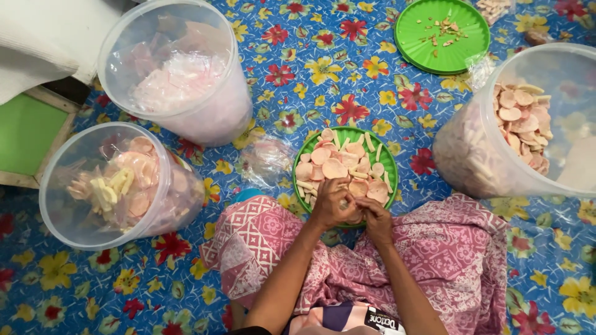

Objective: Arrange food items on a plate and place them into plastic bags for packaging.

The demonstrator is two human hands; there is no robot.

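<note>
Both hands meet at the near rim of the green plate (pixel 390 162), which sits on the flowered floor mat (pixel 323 68) just beyond the pink patterned lap cloth (pixel 447 248). The left hand (pixel 334 206) and the right hand (pixel 376 217) are curled narrow, fingertips pinched together over something too small to make out. The plate is heaped with pale pink round crackers (pixel 335 169) and a few cream sticks. To the left stands a clear tub of crackers (pixel 118 186), with another clear tub (pixel 528 124) at far right.
</note>
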